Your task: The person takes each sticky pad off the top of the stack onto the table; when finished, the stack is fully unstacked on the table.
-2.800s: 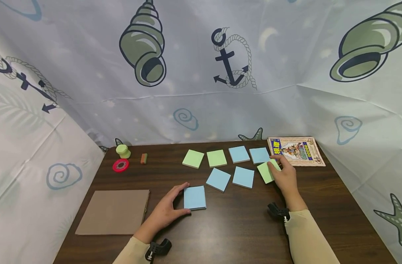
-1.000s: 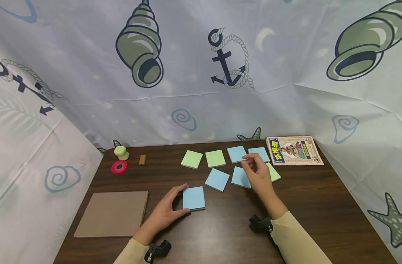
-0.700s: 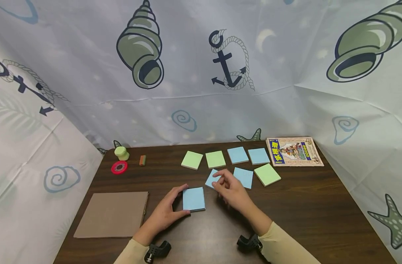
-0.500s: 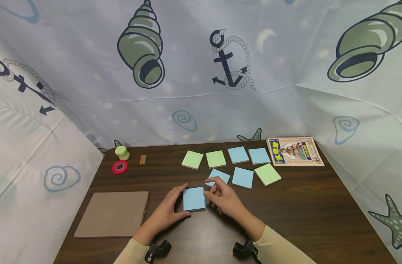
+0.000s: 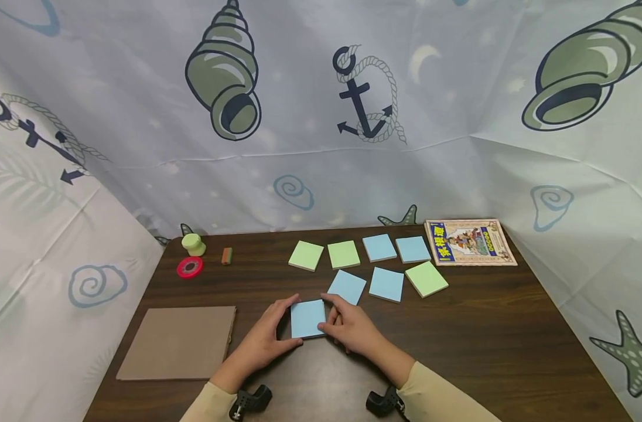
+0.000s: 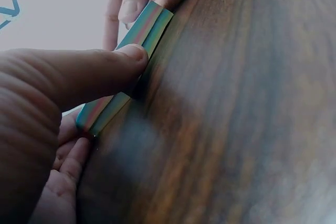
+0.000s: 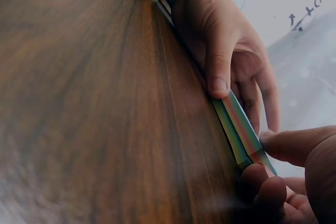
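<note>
A stack of two blue square tiles (image 5: 306,318) lies at the front middle of the table, its striped edges (image 7: 237,121) showing in both wrist views. My left hand (image 5: 265,340) holds it from the left, thumb at the near edge and fingers at the far side. With thumb and fingers, my right hand (image 5: 355,329) pinches the stack's right side; its thumb (image 7: 294,142) lies on top near the corner, with curled fingers by the edge. Just behind the stack is a tilted blue tile (image 5: 346,284), and another blue tile (image 5: 386,284) lies right of that.
Two green tiles (image 5: 306,255) and two blue tiles (image 5: 379,248) form a back row. A green tile (image 5: 426,278) lies near an illustrated booklet (image 5: 471,241). On the left are a brown board (image 5: 178,343), red ring (image 5: 190,267), green knob-shaped piece (image 5: 194,244) and small striped block (image 5: 226,256).
My right hand has moved from the green tile at the right, leftward over the blue tiles, and now pinches the stack's right side. My left hand has stayed at the stack.
</note>
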A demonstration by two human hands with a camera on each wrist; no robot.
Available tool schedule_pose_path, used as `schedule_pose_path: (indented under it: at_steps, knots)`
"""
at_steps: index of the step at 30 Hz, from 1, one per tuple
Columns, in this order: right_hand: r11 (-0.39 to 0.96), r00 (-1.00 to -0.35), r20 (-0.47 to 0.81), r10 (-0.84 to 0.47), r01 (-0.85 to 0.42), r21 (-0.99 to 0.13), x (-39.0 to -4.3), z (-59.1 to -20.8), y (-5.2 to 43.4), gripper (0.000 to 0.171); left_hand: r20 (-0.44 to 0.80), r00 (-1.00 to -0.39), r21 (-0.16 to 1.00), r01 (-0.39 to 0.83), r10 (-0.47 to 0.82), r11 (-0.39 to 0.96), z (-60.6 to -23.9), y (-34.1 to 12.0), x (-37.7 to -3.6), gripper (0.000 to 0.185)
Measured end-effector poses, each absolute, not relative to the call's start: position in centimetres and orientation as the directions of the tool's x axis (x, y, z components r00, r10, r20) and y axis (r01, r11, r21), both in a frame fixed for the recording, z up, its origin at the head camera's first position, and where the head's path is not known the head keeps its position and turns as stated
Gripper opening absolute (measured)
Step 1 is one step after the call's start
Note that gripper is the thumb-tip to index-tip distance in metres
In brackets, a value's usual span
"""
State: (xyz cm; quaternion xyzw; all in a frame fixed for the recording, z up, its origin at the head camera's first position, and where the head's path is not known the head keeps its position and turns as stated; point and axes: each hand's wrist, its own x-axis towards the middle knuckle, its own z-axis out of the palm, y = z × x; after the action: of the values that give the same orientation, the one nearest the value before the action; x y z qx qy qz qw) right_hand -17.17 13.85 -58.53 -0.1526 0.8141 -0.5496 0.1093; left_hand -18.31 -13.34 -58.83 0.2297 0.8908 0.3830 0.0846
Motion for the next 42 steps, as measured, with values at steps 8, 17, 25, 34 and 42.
schedule_pose_path:
  at_steps: [8, 17, 25, 34, 42]
  knots:
    - [0.388, -0.919, 0.000, -0.394, -0.166, -0.906, -17.28, -58.34, 13.81, 0.072, 0.035, -0.877, 0.731, 0.349, 0.479, 0.586, -59.00, -13.40, -18.37, 0.101]
    - [0.353, -0.920, 0.025, -0.391, -0.175, -0.919, -17.17, -58.71, 13.90, 0.068, 0.016, -0.882, 0.739, 0.328, 0.472, 0.588, -58.87, -13.20, -18.26, 0.104]
    - [0.373, -0.926, 0.067, -0.373, -0.215, -0.902, -17.02, -58.71, 13.88, 0.065, -0.009, -0.887, 0.727, 0.312, 0.462, 0.612, -58.76, -13.22, -18.25, 0.104]
    - [0.400, -0.921, 0.141, -0.362, -0.290, -0.869, -16.81, -58.83, 13.71, 0.058, 0.033, -0.883, 0.704, 0.354, 0.469, 0.616, -58.79, -13.29, -18.14, 0.101]
    - [0.209, -0.891, 0.188, -0.414, -0.294, -0.933, -16.52, -58.66, 13.82, 0.046, 0.079, -0.865, 0.687, 0.408, 0.496, 0.601, -58.74, -13.28, -18.19, 0.092]
